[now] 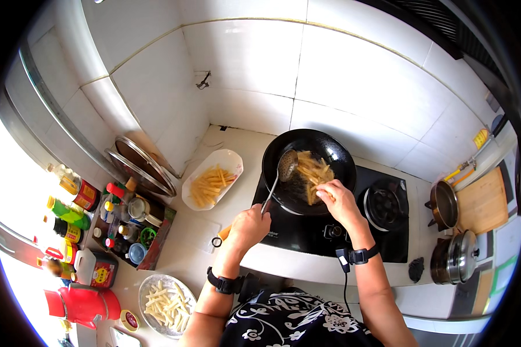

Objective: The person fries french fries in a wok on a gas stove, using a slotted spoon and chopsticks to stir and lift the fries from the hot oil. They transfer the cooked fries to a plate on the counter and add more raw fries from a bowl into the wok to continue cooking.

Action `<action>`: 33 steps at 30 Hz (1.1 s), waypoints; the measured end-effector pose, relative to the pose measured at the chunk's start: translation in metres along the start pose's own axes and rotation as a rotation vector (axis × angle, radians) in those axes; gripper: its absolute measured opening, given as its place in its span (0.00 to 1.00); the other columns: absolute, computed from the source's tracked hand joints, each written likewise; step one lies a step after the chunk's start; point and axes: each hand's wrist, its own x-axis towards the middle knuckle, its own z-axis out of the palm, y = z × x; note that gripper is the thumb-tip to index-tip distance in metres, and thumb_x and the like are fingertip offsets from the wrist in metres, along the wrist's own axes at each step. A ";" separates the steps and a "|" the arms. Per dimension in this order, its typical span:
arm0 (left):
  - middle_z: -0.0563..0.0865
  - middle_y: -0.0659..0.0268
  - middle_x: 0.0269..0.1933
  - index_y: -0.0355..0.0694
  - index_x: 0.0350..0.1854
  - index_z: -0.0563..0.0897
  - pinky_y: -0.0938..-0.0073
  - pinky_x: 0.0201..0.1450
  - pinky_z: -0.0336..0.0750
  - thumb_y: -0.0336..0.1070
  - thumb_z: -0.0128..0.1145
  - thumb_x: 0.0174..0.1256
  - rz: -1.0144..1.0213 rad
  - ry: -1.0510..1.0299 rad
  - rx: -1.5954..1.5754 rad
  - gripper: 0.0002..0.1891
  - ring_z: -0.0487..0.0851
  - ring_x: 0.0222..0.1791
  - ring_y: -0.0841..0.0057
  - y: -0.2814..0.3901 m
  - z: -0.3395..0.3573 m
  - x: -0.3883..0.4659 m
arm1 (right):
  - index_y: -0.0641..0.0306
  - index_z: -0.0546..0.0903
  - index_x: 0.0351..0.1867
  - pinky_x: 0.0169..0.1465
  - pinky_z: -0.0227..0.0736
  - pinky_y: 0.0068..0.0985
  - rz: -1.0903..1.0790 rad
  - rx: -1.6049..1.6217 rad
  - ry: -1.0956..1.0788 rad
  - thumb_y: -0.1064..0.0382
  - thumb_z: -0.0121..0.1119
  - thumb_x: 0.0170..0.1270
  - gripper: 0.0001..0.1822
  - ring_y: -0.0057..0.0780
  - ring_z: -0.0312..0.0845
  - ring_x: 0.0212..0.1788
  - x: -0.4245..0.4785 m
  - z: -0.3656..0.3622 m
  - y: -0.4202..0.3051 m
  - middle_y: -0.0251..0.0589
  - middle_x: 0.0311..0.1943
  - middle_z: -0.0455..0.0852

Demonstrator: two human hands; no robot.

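My left hand point(248, 226) grips the wooden handle of a perforated metal skimmer point(288, 165). The skimmer's bowl hangs over the left part of a black wok point(345, 167), beside several french fries point(311, 168) in bubbling oil. Over the wok's near right side, my right hand point(342, 204) has thumb and fingertips pinched together, apparently on a single fry. The fingers partly hide that fry. Left of the wok, an elongated white dish point(231, 161) holds golden fries point(209, 185).
The wok sits on a black double cooktop point(304, 240). Pale fries point(167, 306) fill a bowl point(142, 289) at lower left, near a small sauce dish point(129, 320) and a red jug point(89, 303). Bottles in a box point(163, 243) and pot lids point(143, 167) line the left; a lidded pot point(462, 256) stands right.
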 end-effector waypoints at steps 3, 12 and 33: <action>0.84 0.43 0.30 0.32 0.33 0.79 0.49 0.46 0.77 0.42 0.49 0.65 -0.006 -0.054 0.017 0.15 0.83 0.36 0.44 0.005 0.003 0.013 | 0.63 0.83 0.41 0.42 0.77 0.27 0.094 0.123 0.127 0.61 0.61 0.67 0.09 0.37 0.83 0.37 -0.009 -0.023 0.000 0.44 0.35 0.81; 0.83 0.55 0.21 0.30 0.28 0.82 0.64 0.26 0.78 0.44 0.47 0.68 -0.190 -0.388 -0.187 0.21 0.82 0.17 0.64 0.026 -0.022 0.041 | 0.67 0.82 0.42 0.38 0.75 0.24 0.463 0.194 0.183 0.55 0.56 0.71 0.15 0.28 0.84 0.32 -0.044 -0.042 0.044 0.43 0.34 0.82; 0.78 0.65 0.24 0.41 0.48 0.79 0.82 0.13 0.56 0.44 0.53 0.69 -0.470 -0.521 -1.047 0.14 0.65 0.12 0.85 0.010 -0.009 0.027 | 0.66 0.84 0.40 0.37 0.76 0.29 0.413 0.031 0.129 0.52 0.55 0.70 0.17 0.35 0.84 0.29 0.013 -0.039 0.065 0.47 0.29 0.85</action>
